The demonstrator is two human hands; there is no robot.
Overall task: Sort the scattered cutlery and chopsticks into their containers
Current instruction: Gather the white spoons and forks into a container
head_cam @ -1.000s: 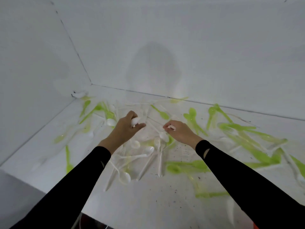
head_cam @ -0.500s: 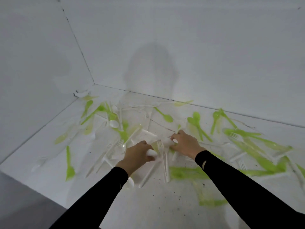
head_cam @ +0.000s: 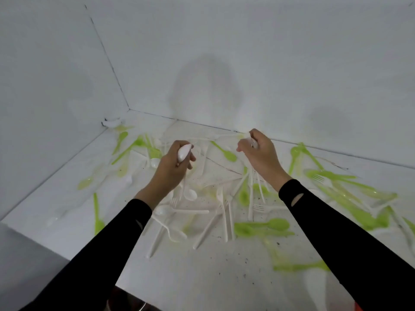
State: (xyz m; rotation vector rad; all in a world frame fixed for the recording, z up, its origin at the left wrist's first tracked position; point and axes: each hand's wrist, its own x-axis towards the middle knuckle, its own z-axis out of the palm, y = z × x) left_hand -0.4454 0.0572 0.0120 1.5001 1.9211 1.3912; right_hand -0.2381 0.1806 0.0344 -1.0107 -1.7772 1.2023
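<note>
I am gripping a white spoon (head_cam: 184,151) in my left hand (head_cam: 170,170); my right hand (head_cam: 261,157) is pinching white cutlery (head_cam: 253,142), possibly forks, above the bench (head_cam: 202,277). I am advising one type per grip.

Lighting: even, diffuse, med-bright; falls from behind the wearer. Shadows: broad soft head shadow (head_cam: 206,86) on back wall (head_cam: 292,52); fainter patch at right. White table (head_cam: 202,277) washes out. Focus: soft overall, compression smear; green cutlery (head_cam: 350,207) twd right edge blurred, stretched. Distortion: wide-angle, wall seams bowed. White spoon (head_cam: 184,151) in left hand (head_cam: 166,173) and white cutlery (head_cam: 251,187) gripped by right hand (head_cam: 260,156): low contrast, fuzzy edges.
</note>
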